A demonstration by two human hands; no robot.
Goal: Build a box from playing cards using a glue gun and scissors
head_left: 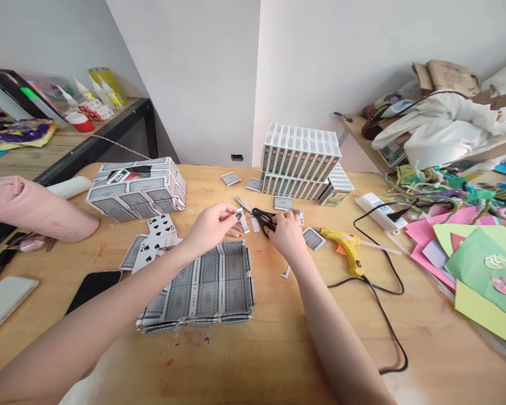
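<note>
My left hand (217, 224) pinches a narrow cut strip of playing card (243, 221) above the table, past the far edge of a shallow tray (236, 287) made of grey-backed cards. My right hand (284, 228) is closed over the handles of black-handled scissors (261, 216). Their blades point away to the left, beside the strip. Some of the handle is hidden under my fingers. Small card scraps lie around both hands, and one grey-backed card (314, 239) rests to the right of my right hand.
A yellow glue gun (343, 247) with a black cord lies at the right, by a white power strip (379, 212). Stacked card boxes (299, 163) stand behind. A card-covered box (137, 191), loose cards (160, 226) and a phone (93, 287) are at the left. Colored paper (484, 270) covers the right side.
</note>
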